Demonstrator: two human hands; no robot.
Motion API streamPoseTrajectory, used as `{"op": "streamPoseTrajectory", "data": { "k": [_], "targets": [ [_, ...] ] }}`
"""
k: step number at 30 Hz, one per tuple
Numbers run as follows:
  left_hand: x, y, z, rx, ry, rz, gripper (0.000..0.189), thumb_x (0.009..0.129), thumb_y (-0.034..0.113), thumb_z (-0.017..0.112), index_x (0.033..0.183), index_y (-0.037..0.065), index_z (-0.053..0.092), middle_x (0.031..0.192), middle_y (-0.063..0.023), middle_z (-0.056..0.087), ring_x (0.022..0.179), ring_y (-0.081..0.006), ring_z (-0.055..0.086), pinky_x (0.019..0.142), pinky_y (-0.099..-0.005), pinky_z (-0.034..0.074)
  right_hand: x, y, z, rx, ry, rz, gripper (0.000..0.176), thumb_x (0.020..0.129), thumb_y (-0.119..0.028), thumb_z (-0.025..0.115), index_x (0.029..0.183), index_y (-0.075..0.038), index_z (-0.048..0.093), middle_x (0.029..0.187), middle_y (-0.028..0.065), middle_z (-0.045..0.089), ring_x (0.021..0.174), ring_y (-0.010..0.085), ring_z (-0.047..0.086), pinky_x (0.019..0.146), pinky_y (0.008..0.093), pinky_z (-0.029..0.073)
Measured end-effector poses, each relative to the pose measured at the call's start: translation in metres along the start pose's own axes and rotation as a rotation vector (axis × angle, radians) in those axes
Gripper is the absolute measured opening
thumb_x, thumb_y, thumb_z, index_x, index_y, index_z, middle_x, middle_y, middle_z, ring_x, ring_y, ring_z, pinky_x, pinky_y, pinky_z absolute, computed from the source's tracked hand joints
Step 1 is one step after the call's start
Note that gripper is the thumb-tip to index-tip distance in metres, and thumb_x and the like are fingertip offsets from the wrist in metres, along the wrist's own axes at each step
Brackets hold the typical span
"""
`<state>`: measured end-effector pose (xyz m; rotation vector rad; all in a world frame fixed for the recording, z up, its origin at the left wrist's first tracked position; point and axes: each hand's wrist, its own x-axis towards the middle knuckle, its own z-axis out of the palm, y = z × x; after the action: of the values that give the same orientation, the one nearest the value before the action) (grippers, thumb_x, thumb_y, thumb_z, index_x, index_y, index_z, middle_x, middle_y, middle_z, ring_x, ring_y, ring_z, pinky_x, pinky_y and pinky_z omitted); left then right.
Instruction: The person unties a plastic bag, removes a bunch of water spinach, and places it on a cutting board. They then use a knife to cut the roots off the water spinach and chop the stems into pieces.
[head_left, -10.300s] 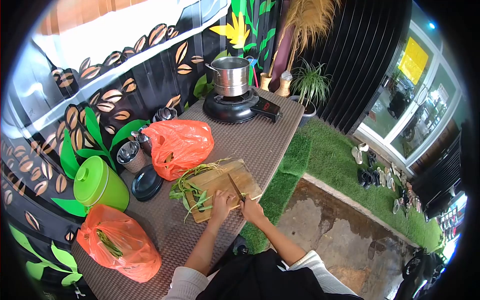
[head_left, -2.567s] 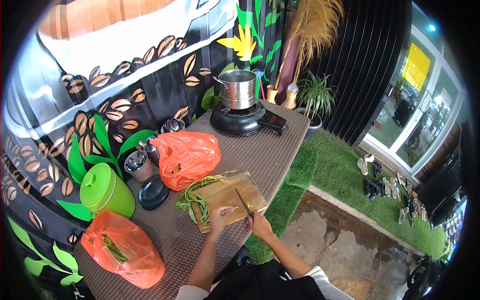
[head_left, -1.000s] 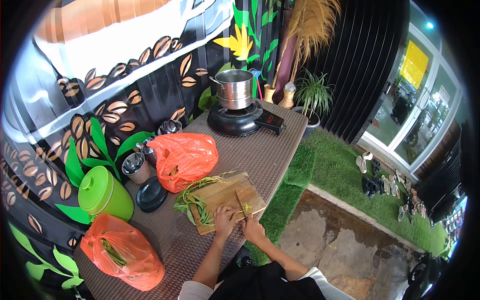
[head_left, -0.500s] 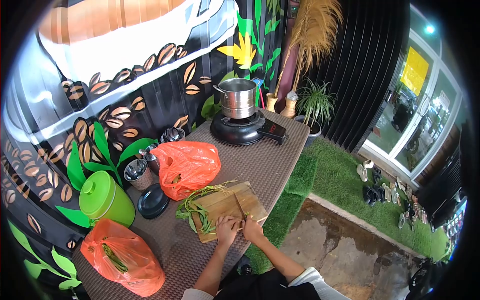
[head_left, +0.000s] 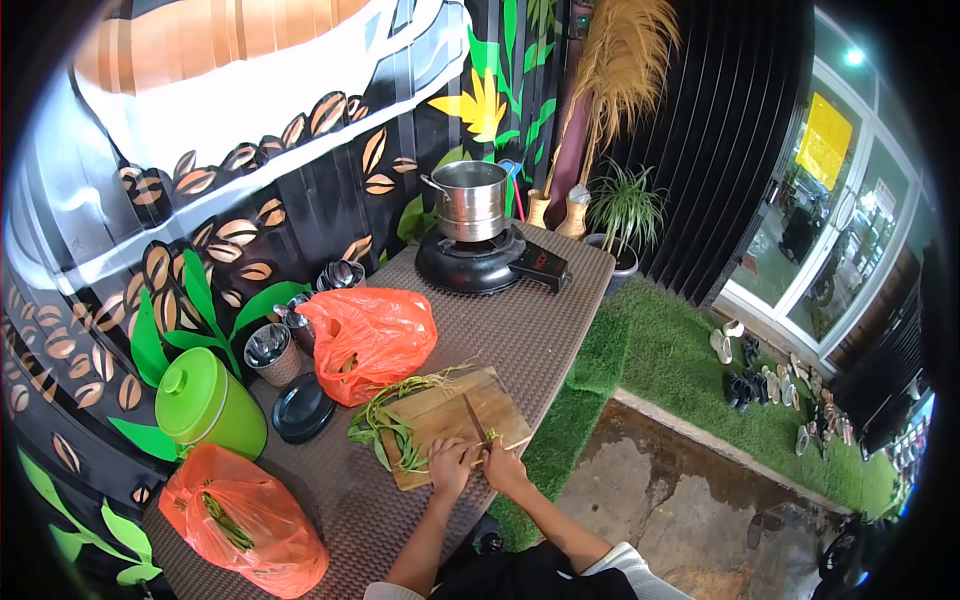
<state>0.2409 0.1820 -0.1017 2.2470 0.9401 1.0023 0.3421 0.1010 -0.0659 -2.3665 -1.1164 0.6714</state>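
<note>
A wooden cutting board [head_left: 452, 408] lies on the table, with long-stemmed leafy greens [head_left: 398, 434] spread along its left side and over its edge. My right hand [head_left: 504, 469] is closed round the handle of a knife [head_left: 474, 418], whose blade points away from me over the board. Beside it, my left hand [head_left: 452, 466] presses on the board with bent fingers round the ends of the greens. Small green cut bits lie close to the knife near the board's right edge. My fingers partly hide the stems under the left hand.
Two orange plastic bags [head_left: 375, 340] with greens stand on the woven-pattern table [head_left: 350, 510]. A steel pot [head_left: 470, 205] sits on a black portable stove [head_left: 470, 260] at the far end. A green lidded container [head_left: 205, 405], a black lid [head_left: 303, 408] and metal cups [head_left: 272, 352] line the wall side.
The knife has shifted slightly toward me and to the left on the board. My hands stay almost in the same place, and the whole view has moved a little.
</note>
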Motion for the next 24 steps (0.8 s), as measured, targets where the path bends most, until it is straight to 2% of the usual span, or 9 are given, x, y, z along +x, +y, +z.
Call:
{"op": "streamPoseTrajectory", "data": {
  "k": [6,8,16,20,24],
  "targets": [
    [0.000,0.000,0.000,-0.027,0.001,-0.009,0.012,0.079,0.019,0.068,0.087,0.011,0.074,0.088,-0.0007,0.065,0.089,-0.0237,0.054,0.084,-0.0360,0.040,-0.020,-0.009,0.009,-0.038,0.010,0.044,0.039,0.094,-0.029,0.046,0.116,0.003,0.039,0.092,0.0318,0.062,0.089,0.0479,0.061,0.076,0.0532,0.051],
    [0.001,0.000,0.001,-0.040,-0.004,-0.011,0.013,0.079,0.019,0.068,0.087,0.011,0.074,0.088,-0.0007,0.065,0.089,-0.0237,0.055,0.084,-0.0358,0.040,-0.006,-0.006,0.015,-0.029,0.024,0.044,0.038,0.094,-0.028,0.046,0.116,0.002,0.039,0.093,0.0318,0.062,0.089,0.0475,0.062,0.076,0.0532,0.051],
    [-0.002,-0.001,0.002,-0.026,0.003,-0.036,0.012,0.078,0.019,0.069,0.086,0.011,0.074,0.090,-0.0022,0.066,0.092,-0.0243,0.055,0.084,-0.0361,0.041,-0.017,-0.014,-0.002,0.034,-0.008,0.013,0.038,0.094,-0.027,0.046,0.117,0.002,0.038,0.093,0.0318,0.062,0.089,0.0473,0.062,0.077,0.0537,0.050],
    [-0.001,-0.002,0.002,-0.023,0.014,-0.018,0.011,0.079,0.019,0.069,0.085,0.011,0.073,0.089,-0.0029,0.066,0.093,-0.0246,0.055,0.085,-0.0363,0.041,-0.006,-0.007,0.015,-0.035,-0.019,0.032,0.044,0.093,-0.027,0.046,0.123,0.004,0.036,0.094,0.0320,0.062,0.090,0.0467,0.062,0.079,0.0542,0.050],
    [0.000,0.002,0.000,-0.038,0.010,-0.028,0.011,0.078,0.017,0.069,0.084,0.009,0.072,0.089,-0.0048,0.066,0.092,-0.0257,0.056,0.084,-0.0364,0.042,0.002,-0.010,-0.001,0.016,-0.072,-0.003,0.047,0.093,-0.026,0.046,0.127,0.004,0.033,0.094,0.0326,0.062,0.091,0.0455,0.062,0.080,0.0544,0.049]
  ]
}}
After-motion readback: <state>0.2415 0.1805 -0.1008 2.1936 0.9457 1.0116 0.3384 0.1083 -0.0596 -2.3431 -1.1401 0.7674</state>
